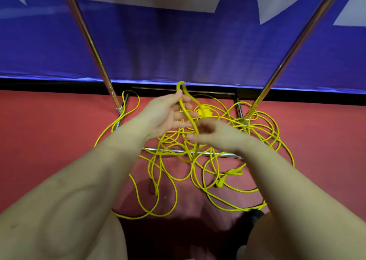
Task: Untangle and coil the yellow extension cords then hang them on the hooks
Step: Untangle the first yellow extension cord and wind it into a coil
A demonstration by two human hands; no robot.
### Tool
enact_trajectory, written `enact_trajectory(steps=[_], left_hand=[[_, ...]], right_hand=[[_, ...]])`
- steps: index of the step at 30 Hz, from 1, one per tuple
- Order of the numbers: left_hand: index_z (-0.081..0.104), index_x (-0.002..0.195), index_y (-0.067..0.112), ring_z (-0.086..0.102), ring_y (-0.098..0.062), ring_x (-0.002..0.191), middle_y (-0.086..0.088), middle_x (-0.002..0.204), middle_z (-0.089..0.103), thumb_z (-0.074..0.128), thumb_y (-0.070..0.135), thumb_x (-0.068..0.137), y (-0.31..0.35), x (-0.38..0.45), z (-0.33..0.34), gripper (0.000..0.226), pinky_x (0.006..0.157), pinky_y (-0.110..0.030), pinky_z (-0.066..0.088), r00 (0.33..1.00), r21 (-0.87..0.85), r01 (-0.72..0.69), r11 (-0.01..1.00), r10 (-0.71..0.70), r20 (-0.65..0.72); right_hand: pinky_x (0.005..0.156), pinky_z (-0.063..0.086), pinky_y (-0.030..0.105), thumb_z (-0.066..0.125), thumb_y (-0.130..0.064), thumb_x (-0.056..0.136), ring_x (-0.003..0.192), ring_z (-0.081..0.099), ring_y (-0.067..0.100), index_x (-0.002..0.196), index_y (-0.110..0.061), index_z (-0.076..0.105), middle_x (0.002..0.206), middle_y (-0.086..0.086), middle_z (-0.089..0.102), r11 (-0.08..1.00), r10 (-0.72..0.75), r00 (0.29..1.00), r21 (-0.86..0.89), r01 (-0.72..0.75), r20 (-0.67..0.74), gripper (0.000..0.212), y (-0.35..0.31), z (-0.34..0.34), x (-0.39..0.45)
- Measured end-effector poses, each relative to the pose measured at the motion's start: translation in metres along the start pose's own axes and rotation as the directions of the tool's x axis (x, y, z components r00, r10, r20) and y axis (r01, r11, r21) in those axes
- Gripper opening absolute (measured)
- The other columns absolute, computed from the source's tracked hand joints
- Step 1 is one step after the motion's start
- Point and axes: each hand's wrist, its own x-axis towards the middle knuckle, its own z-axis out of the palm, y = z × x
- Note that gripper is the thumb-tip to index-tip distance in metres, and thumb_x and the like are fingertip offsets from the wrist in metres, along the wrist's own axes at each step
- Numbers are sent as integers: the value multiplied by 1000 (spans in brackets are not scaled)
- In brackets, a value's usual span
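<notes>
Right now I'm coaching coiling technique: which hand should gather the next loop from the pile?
Probably the right hand: it sits lower, nearest the tangled yellow cords, pinching the strand. The left hand holds the raised loop and can anchor the coil.

I am counting two hands: the left hand (166, 115) and the right hand (215, 135). I am seeing two upright chrome poles, the left pole (89, 41) and the right pole (297, 41). One yellow cord tangle (198, 160) is lying there; I am unable to count its separate cords.
</notes>
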Motion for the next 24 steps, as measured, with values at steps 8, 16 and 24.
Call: enact_trajectory(steps=[8,16,24], left_hand=[[49,129,17,50,-19,118,-5,128,56,36,33,98,-13,2,-10,37,99,-32,38,984,319,135,938,-166,70],[58,96,14,61,8,72,-1,94,65,37,17,100,-29,-3,0,21,75,-11,48,969,688,-26,725,-151,196],[55,93,12,71,-19,64,-1,73,72,32,17,101,-4,-2,2,25,54,-26,57,1000,-78,10,997,-10,-4]], right_hand=[[53,55,27,41,-12,99,57,68,11,89,-14,56,76,3,66,760,78,981,647,58,-179,18,-17,-22,-3],[62,57,30,46,-26,96,77,71,16,88,-14,64,86,10,67,376,217,956,921,102,-195,23,-9,-44,0],[93,45,27,61,-21,89,93,59,10,110,-9,61,96,-3,65,980,-1,991,197,-25,133,24,-4,3,-5]])
